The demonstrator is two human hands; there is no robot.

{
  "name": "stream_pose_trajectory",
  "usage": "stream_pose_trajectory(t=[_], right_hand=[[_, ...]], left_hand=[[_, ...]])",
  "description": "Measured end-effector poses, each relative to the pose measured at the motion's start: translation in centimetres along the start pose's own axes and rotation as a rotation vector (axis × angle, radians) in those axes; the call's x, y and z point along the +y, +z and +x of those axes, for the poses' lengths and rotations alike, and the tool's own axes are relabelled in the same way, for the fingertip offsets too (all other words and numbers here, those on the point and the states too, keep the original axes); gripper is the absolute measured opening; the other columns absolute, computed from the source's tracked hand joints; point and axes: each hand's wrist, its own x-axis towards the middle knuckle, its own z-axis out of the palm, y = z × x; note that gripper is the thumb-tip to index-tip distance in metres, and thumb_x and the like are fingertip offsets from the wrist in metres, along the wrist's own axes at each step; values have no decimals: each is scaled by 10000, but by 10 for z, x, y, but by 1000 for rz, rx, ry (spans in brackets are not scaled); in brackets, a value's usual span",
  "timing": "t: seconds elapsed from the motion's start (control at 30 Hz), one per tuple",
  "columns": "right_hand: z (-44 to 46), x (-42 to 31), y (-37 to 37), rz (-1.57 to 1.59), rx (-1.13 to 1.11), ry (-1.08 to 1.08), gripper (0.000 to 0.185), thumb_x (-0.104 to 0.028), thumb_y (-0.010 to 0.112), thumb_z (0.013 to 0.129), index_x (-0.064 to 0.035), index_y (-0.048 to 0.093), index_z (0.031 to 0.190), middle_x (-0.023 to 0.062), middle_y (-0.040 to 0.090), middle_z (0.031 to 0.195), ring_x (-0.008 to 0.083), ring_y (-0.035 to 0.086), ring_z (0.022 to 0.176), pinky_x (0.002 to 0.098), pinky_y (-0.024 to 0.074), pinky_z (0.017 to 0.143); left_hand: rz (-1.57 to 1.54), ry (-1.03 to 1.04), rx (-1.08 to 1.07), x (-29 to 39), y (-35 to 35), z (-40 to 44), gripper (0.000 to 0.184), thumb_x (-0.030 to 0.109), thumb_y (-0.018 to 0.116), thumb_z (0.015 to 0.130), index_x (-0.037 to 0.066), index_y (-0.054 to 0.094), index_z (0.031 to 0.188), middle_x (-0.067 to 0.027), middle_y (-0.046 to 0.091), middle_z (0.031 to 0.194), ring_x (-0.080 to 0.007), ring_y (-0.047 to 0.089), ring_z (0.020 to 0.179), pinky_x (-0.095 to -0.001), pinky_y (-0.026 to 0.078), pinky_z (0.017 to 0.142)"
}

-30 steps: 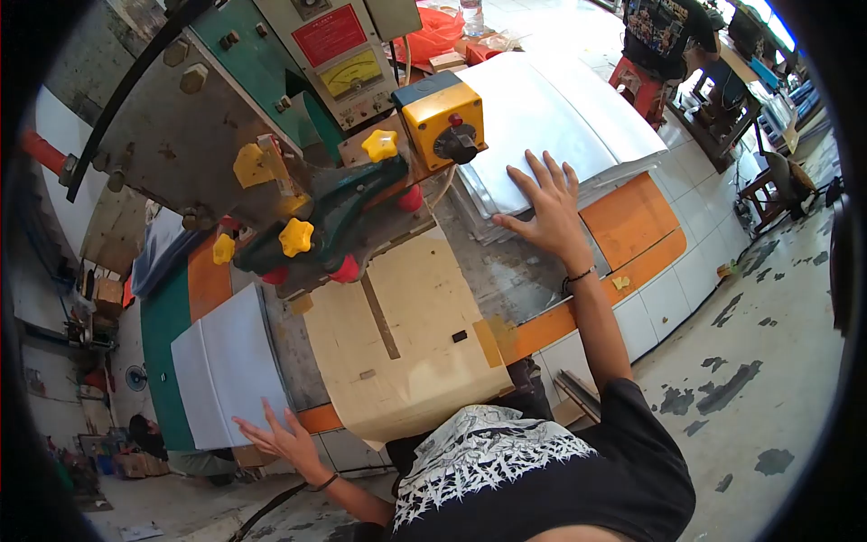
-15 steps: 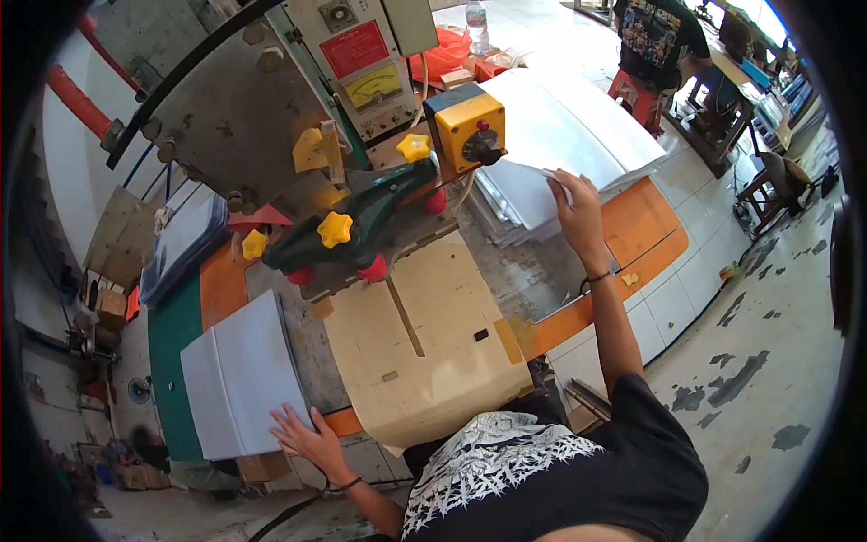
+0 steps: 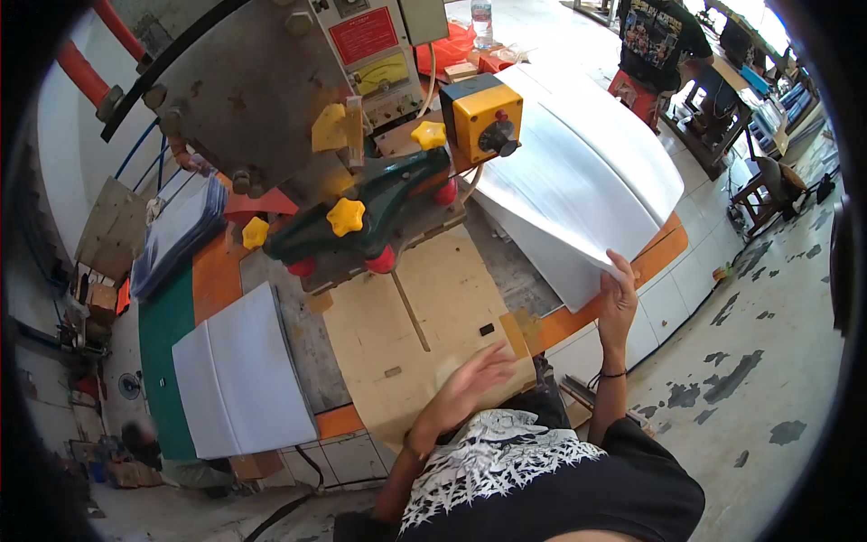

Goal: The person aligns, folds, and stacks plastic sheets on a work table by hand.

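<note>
At three o'clock, the right hand (image 3: 618,303) pinched the sheet (image 3: 546,226) to lift it. At five, the left hand (image 3: 471,383) was open above the board (image 3: 375,330).

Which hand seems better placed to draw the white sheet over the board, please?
Probably the right hand: it grips the sheet by its near edge, while the left hand, over the board, holds nothing.

A person (image 3: 662,43) (in black) sits on a red stool (image 3: 636,96).
</note>
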Motion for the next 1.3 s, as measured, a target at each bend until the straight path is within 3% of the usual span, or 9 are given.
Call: stream_pose_trajectory(t=[0.2, 0.4, 0.53, 0.6, 0.8, 0.9, 0.93, 1.1, 1.3], right_hand=[[-25, -2, -32, 96, 6, 181, 140, -27, 628, 951, 63, 648, 1057, 68, 625, 1100, 156, 575, 976, 270, 464, 858], [-20, -52, -104, -140, -880, 400, 183, -27, 666, 889, 64, 679, 1048, 70, 706, 938, 140, 611, 921, 254, 482, 803], [-17, -31, -128, -179, -474, 566, 262, -99, 639, 928, 22, 670, 1158, 138, 714, 1043, 230, 642, 1064, 342, 489, 937], [-3, -6, -118, -454, -213, 89, 390, -183, 637, 944, 0, 606, 1288, 194, 603, 1316, 293, 530, 1276, 404, 384, 1087], [-7, 148, -95, -575, 178, -46, 589, -333, 499, 1020, -64, 343, 1520, 209, 287, 1582, 333, 261, 1468, 417, 185, 1200], [-41, 254, -129, 20, 233, 882, 611, -418, 355, 1063, -6, 328, 1513, 191, 302, 1582, 330, 303, 1443, 405, 216, 1187], [-47, 229, -118, 253, 360, 1074, 666, -494, 375, 1049, 8, 374, 1487, 144, 518, 1407, 265, 515, 1262, 430, 391, 1083], [-102, 191, -82, 508, 201, 960, 666, -484, 389, 1046, 7, 355, 1494, 149, 485, 1433, 269, 487, 1286, 426, 379, 1093], [-125, 186, -30, 525, -15, 854, 669, -472, 407, 1042, 7, 333, 1502, 155, 446, 1465, 274, 452, 1315, 422, 366, 1105]], left_hand=[[-509, -149, 62, -10, 23, 120, 751, 490, 516, 1002, 32, 222, 1520, -201, 397, 1460, -311, 429, 1354, -435, 358, 1137], [-414, -16, 342, -15, 40, 146, 428, 250, 577, 1010, 26, 466, 1357, -96, 591, 1289, -164, 594, 1144, -318, 482, 972], [149, 103, 354, -29, 50, 126, 299, 157, 524, 1018, -19, 546, 1259, -124, 676, 1126, -204, 634, 1004, -323, 489, 880], [328, 123, 263, -25, 54, 115, 277, 135, 515, 1009, -34, 554, 1226, -179, 680, 1016, -267, 653, 896, -355, 499, 803], [802, 271, 18, 7, 52, 85, 297, 17, 512, 911, 14, 589, 1198, -240, 659, 910, -417, 638, 768, -448, 500, 660], [973, 427, -115, 13, 45, 69, 396, -28, 537, 841, 72, 621, 1215, -176, 681, 938, -375, 651, 733, -439, 526, 645], [970, 437, -150, 26, 49, 61, 430, -35, 544, 819, 85, 622, 1225, -158, 684, 950, -364, 657, 732, -439, 533, 646], [1158, 486, -381, 65, 62, 41, 589, -68, 572, 737, 149, 608, 1283, -57, 683, 1056, -279, 691, 788, -374, 563, 637], [1102, 522, -109, 67, 43, 16, 434, -55, 603, 717, 51, 634, 1136, -68, 685, 1051, -269, 690, 781, -383, 562, 633]])
